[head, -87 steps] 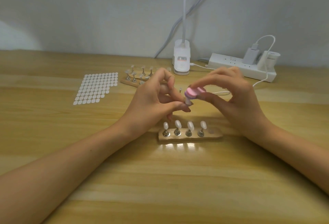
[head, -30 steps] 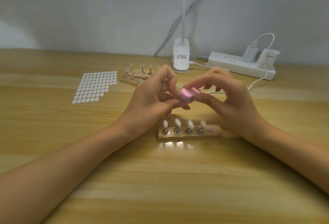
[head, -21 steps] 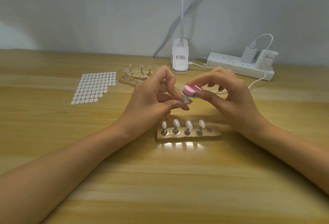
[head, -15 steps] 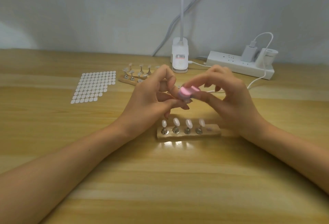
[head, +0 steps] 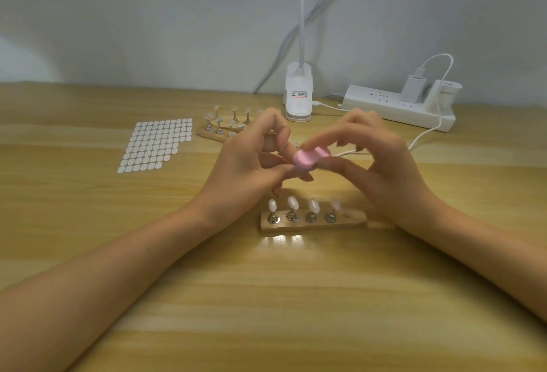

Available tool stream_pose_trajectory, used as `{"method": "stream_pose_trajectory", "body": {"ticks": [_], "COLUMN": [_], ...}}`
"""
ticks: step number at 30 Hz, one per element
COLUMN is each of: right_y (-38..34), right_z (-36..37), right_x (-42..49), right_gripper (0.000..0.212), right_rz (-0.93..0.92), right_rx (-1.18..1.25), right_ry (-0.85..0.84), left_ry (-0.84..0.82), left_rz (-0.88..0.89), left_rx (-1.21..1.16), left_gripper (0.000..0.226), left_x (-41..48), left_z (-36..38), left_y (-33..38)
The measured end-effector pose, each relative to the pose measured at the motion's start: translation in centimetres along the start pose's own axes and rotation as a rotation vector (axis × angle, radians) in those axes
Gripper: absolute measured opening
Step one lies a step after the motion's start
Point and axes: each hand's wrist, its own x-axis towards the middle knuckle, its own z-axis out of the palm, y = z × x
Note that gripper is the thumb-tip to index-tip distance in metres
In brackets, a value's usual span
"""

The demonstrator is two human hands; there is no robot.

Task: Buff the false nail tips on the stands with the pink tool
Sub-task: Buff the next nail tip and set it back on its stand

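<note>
The left hand (head: 251, 161) hovers above the desk (head: 266, 297), forearm coming in from 8 o'clock. Its fingers are curled, thumb and fingertips pinched together; what they pinch is hidden. Touching them at 3 o'clock, the pink tool (head: 309, 158) is pinched between the right hand's (head: 381, 164) thumb and fingers. At 6 o'clock, the stand (head: 313, 222) carries four nail tips (head: 292, 203).
</note>
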Motion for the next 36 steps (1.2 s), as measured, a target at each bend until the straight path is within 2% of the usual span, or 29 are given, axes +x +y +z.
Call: {"method": "stream_pose_trajectory", "body": {"ticks": [2, 6, 10, 14, 18, 22, 25, 29, 33, 36], "right_y": [0.2, -0.3, 0.4, 0.1, 0.5, 0.2, 0.3, -0.3, -0.2, -0.5], "right_z": [-0.3, 0.4, -0.3, 0.1, -0.5, 0.1, -0.3, 0.1, -0.1, 0.1], "right_x": [0.1, -0.1, 0.1, 0.0, 0.2, 0.1, 0.2, 0.1, 0.1, 0.0], "right_gripper": [0.015, 0.018, 0.014, 0.016, 0.013, 0.01, 0.012, 0.014, 0.014, 0.015], "right_rz": [0.039, -0.032, 0.062, 0.013, 0.137, 0.015, 0.082, -0.021, 0.024, -0.021], "right_rx": [-0.004, 0.008, 0.019, 0.028, 0.123, 0.06, 0.076, 0.036, 0.004, 0.002], "right_ry": [0.044, -0.028, 0.047, 0.014, 0.094, 0.007, 0.049, 0.004, 0.061, 0.031], "left_ry": [-0.003, 0.003, -0.005, -0.032, -0.01, -0.003, 0.006, 0.03, 0.026, 0.027], "left_rz": [0.007, 0.01, 0.004, 0.027, 0.025, 0.041, 0.043, 0.031, 0.032, 0.062], "left_rx": [0.0, 0.007, -0.007, -0.005, -0.033, -0.025, -0.025, -0.008, 0.003, 0.038], "left_gripper": [0.042, 0.042, 0.043, 0.043, 0.041, 0.04, 0.04, 0.04, 0.039, 0.041], "left_x": [0.0, 0.0, -0.1, -0.2, -0.2, -0.2, -0.2, -0.2, -0.2, -0.2], "left_z": [0.0, 0.0, 0.1, 0.3, 0.1, 0.1, 0.1, 0.0, 0.1, 0.1], "left_y": [0.0, 0.0, 0.1, 0.4, 0.3, 0.3, 0.3, 0.2, 0.2, 0.2]}}
